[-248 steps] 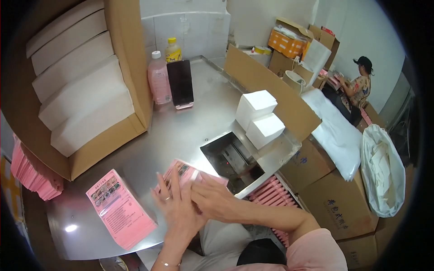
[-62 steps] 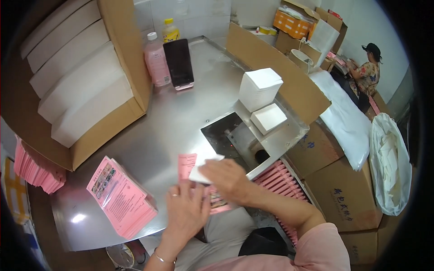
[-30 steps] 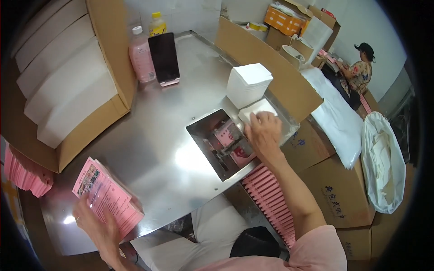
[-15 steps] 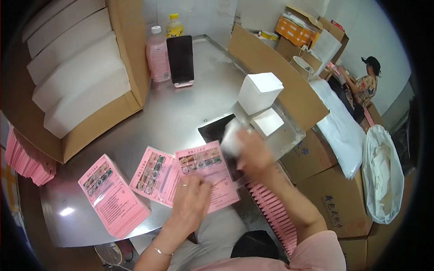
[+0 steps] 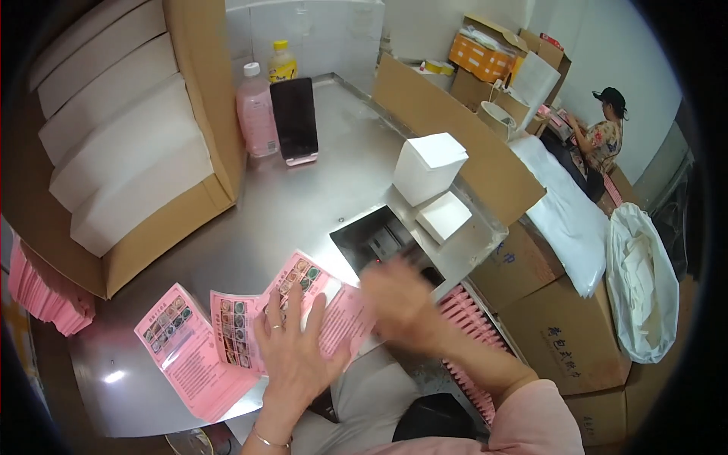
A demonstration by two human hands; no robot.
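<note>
My left hand (image 5: 299,353), fingers spread, lies flat on pink printed plastic sleeves (image 5: 296,271) with small food pictures. A white patch (image 5: 331,292), perhaps a tissue wad, shows beside its fingers, in or on the sleeve. Farther right, my right hand (image 5: 402,303) is smeared by motion at the sleeve's right edge, below a dark rectangular opening (image 5: 387,239) in the table; its fingers cannot be made out. Another pink sleeve (image 5: 230,322) overlaps the stack of sleeves (image 5: 199,371) at the left. Beyond the opening stand a tall white tissue stack (image 5: 428,168) and a short one (image 5: 445,216).
A carton (image 5: 201,83) of white tissue stacks fills the left. A phone on a stand (image 5: 294,117) and a pink bottle (image 5: 256,110) stand behind. A cardboard flap (image 5: 462,136) borders the right; pink bundles (image 5: 470,326) sit below. Another person (image 5: 603,140) works far right.
My right hand has moved down and left from the opening; the white wad no longer shows in it. My left hand has spread its fingers, and the sleeves beneath have turned and shifted left.
</note>
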